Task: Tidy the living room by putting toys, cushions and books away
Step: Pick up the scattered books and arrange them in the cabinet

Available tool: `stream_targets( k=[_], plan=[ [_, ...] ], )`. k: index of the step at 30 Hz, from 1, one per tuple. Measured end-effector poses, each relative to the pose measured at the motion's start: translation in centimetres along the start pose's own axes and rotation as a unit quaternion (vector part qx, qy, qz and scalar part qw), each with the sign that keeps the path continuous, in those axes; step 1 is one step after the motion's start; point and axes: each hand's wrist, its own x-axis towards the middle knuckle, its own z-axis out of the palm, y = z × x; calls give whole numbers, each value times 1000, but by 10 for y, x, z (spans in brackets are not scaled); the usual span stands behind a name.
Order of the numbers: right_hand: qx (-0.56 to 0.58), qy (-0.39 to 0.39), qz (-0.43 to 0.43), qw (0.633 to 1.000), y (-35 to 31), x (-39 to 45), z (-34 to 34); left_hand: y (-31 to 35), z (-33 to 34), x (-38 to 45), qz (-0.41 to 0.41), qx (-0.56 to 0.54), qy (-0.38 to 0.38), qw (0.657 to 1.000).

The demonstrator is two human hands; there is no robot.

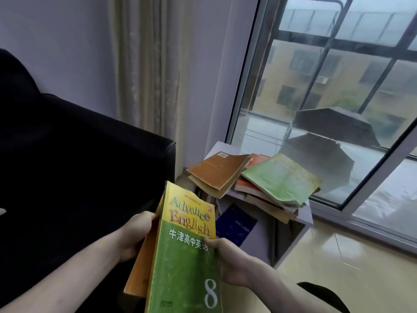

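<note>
**Operator:** Green and yellow cover nearest me: the textbook (185, 251), "Advance with English", a big 8 low on the front. I hold it upright in both hands, over an orange book (141, 265) that shows at its left edge.

**Partner:** What is the grip doing?

**Operator:** My right hand (228, 260) pinches the textbook's right edge, thumb on the cover. My left hand (137, 233) has its fingers curled round the left edges of the two books; I cannot tell how they divide between them.

**Partner:** And beyond that?

**Operator:** Dark sofa (74, 168) to the left, its arm just beside the books. Ahead, a low pale counter (304, 214) in the corner under the window (338, 98). On it lies a blue book (237, 224) flat, nearest me. Behind it are two untidy piles: a brown book (217, 169) tops the left one, a pale green book (279, 177) tops the right pile (266, 199), tilted and overhanging. The two piles touch.

**Partner:** Farthest?

**Operator:** Cream curtain (146, 64) against the wall, and buildings blurred through the glass.
</note>
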Motion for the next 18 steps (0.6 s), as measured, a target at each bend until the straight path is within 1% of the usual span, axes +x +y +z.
stream_targets(
  k=[2, 3, 6, 8, 13, 16, 18],
  plan=[
    [-5, 0, 24, 1000, 7, 5, -3, -5, 5, 3, 2, 18, -16, 1000],
    [-10, 11, 35, 999, 10, 8, -6, -6, 9, 4, 5, 23, -24, 999],
    [-39, 81, 40, 995, 22, 17, -21, -3, 27, 4, 24, 44, -58, 997],
    [-49, 110, 30, 992, 28, 22, -33, -4, 38, 8, 42, 119, -63, 990],
    [-61, 131, 27, 989, 33, 13, -46, -24, 65, 31, 36, 277, -97, 955],
    [-50, 144, 17, 988, 34, 9, -60, -23, 83, 33, 49, 305, -98, 946],
    [-58, 161, 18, 985, 33, 4, -66, -17, 93, 27, 80, 311, -83, 944]
  ],
)
